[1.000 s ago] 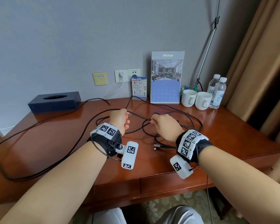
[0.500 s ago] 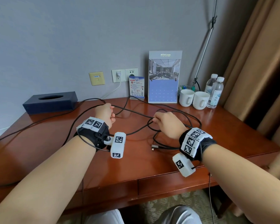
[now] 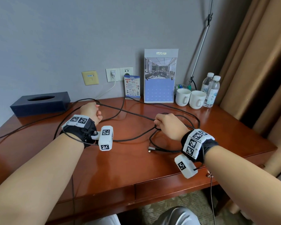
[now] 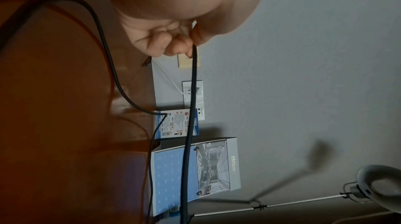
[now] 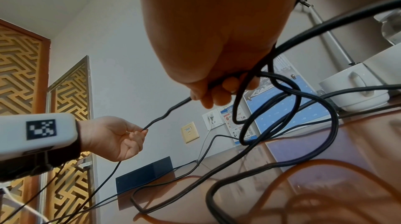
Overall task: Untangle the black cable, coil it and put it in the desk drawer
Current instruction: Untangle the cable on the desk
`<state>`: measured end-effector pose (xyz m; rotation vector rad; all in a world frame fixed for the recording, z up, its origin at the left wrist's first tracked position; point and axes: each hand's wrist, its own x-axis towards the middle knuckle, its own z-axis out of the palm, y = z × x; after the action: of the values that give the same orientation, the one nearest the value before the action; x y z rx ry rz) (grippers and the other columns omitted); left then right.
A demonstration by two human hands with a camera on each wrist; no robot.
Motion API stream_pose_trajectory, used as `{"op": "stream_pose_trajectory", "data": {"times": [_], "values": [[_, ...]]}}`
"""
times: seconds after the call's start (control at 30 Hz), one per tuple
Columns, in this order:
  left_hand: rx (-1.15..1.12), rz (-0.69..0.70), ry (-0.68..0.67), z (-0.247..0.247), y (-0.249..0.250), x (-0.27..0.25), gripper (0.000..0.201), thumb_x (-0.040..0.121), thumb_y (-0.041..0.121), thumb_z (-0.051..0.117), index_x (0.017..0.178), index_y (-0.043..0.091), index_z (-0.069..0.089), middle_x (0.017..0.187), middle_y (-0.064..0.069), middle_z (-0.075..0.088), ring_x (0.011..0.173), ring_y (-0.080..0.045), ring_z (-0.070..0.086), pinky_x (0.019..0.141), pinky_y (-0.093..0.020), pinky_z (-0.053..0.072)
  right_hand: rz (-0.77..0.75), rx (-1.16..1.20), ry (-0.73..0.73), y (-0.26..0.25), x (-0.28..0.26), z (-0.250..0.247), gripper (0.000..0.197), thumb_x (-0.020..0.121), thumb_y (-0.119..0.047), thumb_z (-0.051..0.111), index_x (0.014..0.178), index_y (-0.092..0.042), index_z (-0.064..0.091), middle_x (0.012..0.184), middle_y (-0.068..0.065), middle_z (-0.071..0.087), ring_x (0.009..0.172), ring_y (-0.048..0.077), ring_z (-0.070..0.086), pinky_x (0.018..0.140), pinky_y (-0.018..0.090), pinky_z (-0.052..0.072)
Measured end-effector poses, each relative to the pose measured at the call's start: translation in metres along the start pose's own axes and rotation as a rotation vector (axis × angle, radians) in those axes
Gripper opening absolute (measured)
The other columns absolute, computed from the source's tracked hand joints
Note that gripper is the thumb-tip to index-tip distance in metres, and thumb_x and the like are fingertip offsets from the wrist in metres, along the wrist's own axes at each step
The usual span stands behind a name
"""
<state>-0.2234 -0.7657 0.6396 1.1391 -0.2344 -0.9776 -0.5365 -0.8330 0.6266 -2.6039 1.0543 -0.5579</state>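
On the brown desk (image 3: 136, 168), the broad near half up to the front edge lies bare, with the closed desk drawer (image 3: 169, 190) set in the front face below the right forearm. The black cable (image 3: 131, 113) sprawls over the middle and far part of the top: one long run trails off past the left edge, other strands loop to the right, and its plug end (image 3: 150, 150) lies flat just beside the right wrist. The left hand (image 3: 91, 112) is raised near the far left of the desk, its grip a pinch of curled fingers (image 4: 180, 45) and thumb on a single strand. That strand runs taut through the air to the right hand (image 3: 169, 125), whose grip is a fist closed round several gathered loops, which hang from it and spill onto the desk. The two hands are well apart. Along the wall stand a dark tissue box (image 3: 40, 103) at the left, a small card (image 3: 132, 86), a calendar (image 3: 160, 75), two white mugs (image 3: 191, 99) and two water bottles (image 3: 212, 88) at the right. A curtain (image 3: 258, 62) closes the right side.
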Motion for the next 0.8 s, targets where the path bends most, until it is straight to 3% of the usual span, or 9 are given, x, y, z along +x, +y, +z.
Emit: {"op": "stream_pose_trajectory", "data": {"times": [0.07,0.13,0.23,0.3,0.47,0.67,0.8], "values": [[0.023,-0.003,0.026,0.004,-0.001,0.002,0.034,0.104,0.020,0.033,0.073,0.014,0.047,0.038,0.008,0.047,0.026,-0.005,0.042,0.031,-0.009,0.028,0.017,-0.003,0.001,0.001,0.002,0.000,0.020,0.101,-0.028,0.045,0.081,-0.027,0.048,0.077,0.008,0.066,0.077,0.029,0.067,0.070,0.045,0.055],[0.113,0.017,0.095,0.013,-0.004,0.000,0.029,0.102,0.017,0.037,0.075,0.018,0.047,0.054,0.004,0.046,0.030,-0.006,0.042,0.032,-0.009,0.029,0.039,-0.019,0.012,-0.001,0.004,-0.001,0.018,0.101,-0.026,0.045,0.088,-0.020,0.057,0.080,0.010,0.068,0.076,0.031,0.064,0.071,0.044,0.054],[0.238,0.029,0.149,0.032,-0.018,-0.012,0.022,0.098,0.009,0.038,0.091,0.014,0.058,0.070,0.000,0.047,0.046,-0.012,0.040,0.035,-0.012,0.028,0.052,-0.039,0.044,-0.003,0.010,0.001,0.020,0.101,-0.024,0.047,0.095,-0.012,0.062,0.081,0.012,0.069,0.076,0.033,0.063,0.071,0.042,0.053],[0.298,0.010,0.111,0.045,-0.030,-0.023,0.014,0.096,0.009,0.045,0.098,0.011,0.059,0.070,-0.001,0.049,0.048,-0.013,0.039,0.038,-0.015,0.028,0.051,-0.063,0.040,-0.007,0.013,0.004,0.021,0.100,-0.024,0.048,0.095,-0.011,0.064,0.080,0.013,0.069,0.077,0.034,0.063,0.071,0.043,0.053],[0.437,-0.130,-0.087,0.061,-0.060,-0.052,0.002,0.094,0.012,0.057,0.093,0.011,0.059,0.064,0.000,0.050,0.045,-0.013,0.042,0.043,-0.018,0.030,0.069,-0.109,0.046,-0.020,0.016,0.012,0.022,0.099,-0.026,0.049,0.095,-0.013,0.065,0.083,0.015,0.066,0.080,0.036,0.061,0.071,0.042,0.053],[0.522,-0.255,-0.270,0.070,-0.082,-0.074,0.027,0.101,0.032,0.050,0.095,0.010,0.065,0.068,0.001,0.052,0.053,-0.014,0.045,0.047,-0.021,0.033,0.042,-0.175,0.026,-0.038,0.014,0.014,0.019,0.099,-0.025,0.048,0.096,-0.014,0.063,0.088,0.016,0.066,0.083,0.038,0.061,0.072,0.042,0.053],[0.540,-0.202,-0.264,0.083,-0.087,-0.082,0.030,0.101,0.031,0.049,0.080,0.013,0.062,0.062,0.002,0.049,0.049,-0.013,0.044,0.044,-0.019,0.031,0.034,-0.238,0.003,-0.046,0.014,0.015,0.018,0.096,-0.015,0.046,0.096,-0.016,0.064,0.092,0.014,0.066,0.086,0.037,0.063,0.071,0.040,0.052]]}}
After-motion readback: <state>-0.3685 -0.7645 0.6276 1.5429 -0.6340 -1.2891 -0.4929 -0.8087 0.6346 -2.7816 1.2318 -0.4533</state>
